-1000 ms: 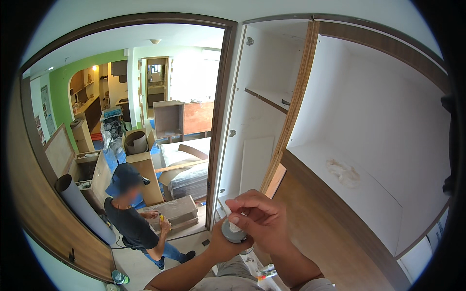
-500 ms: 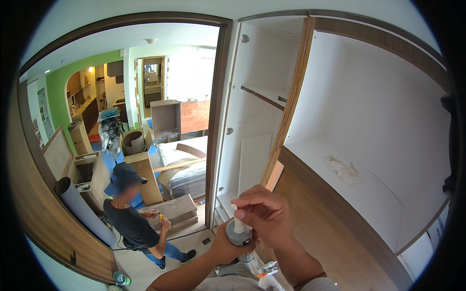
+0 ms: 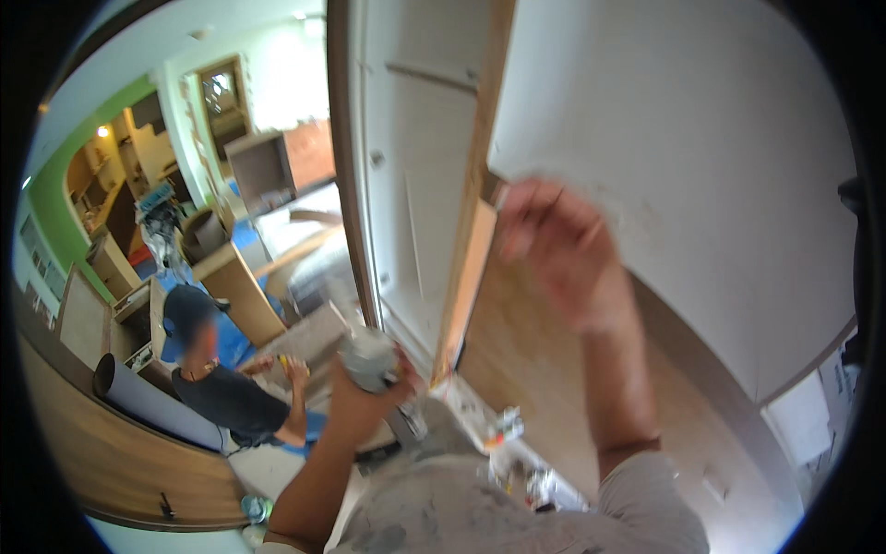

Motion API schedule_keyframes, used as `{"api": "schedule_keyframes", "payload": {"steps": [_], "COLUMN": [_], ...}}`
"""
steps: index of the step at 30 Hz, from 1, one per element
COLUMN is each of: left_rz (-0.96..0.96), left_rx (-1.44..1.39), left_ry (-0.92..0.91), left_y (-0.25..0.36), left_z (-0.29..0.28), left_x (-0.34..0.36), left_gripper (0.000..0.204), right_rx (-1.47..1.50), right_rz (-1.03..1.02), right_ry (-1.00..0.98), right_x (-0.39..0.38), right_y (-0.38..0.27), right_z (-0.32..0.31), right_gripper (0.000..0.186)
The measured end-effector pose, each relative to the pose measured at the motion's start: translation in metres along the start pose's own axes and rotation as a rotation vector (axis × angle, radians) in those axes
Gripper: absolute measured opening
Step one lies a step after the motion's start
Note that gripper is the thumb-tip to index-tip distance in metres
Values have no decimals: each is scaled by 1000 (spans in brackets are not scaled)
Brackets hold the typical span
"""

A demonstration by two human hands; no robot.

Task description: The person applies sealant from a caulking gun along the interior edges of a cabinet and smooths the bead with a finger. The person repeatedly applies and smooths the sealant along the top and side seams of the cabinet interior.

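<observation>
The left hand (image 3: 358, 399) is closed around a grey canister (image 3: 371, 362), its pale nozzle (image 3: 358, 334) uppermost. The right hand (image 3: 565, 247), motion-blurred, is raised to the right of the canister and well apart from it, fingers curled; from where I stand, I cannot tell whether they pinch anything. Behind it is a white cabinet (image 3: 683, 138); left of the left hand, a co-worker (image 3: 226, 397) grips a small yellow object (image 3: 284, 362).
</observation>
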State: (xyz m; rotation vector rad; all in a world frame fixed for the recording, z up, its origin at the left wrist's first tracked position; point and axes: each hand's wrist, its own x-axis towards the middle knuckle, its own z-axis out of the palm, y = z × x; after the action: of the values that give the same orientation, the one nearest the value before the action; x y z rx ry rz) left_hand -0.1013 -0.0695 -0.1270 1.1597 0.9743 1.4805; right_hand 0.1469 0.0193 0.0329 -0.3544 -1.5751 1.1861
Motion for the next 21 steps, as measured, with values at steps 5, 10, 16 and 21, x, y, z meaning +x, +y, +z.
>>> {"api": "schedule_keyframes", "payload": {"steps": [5, 10, 16, 21], "left_rz": [32, 4, -94, -141], "left_rx": [177, 382, 413, 430], "left_ry": [205, 315, 404, 367], "left_y": [-10, -21, -35, -37], "left_z": [-60, -98, -109, -120], "left_x": [0, -3, -23, -30], "left_gripper": [43, 43, 42, 41], "right_rx": [-371, -297, -233, -200], "right_rz": [-34, -24, -34, -20], "right_ry": [398, 568, 527, 541], "right_x": [-6, -16, -24, -18], "right_y": [-15, 3, 10, 8], "right_z": [-86, -129, -148, -148], "right_gripper": [41, 45, 48, 47]}}
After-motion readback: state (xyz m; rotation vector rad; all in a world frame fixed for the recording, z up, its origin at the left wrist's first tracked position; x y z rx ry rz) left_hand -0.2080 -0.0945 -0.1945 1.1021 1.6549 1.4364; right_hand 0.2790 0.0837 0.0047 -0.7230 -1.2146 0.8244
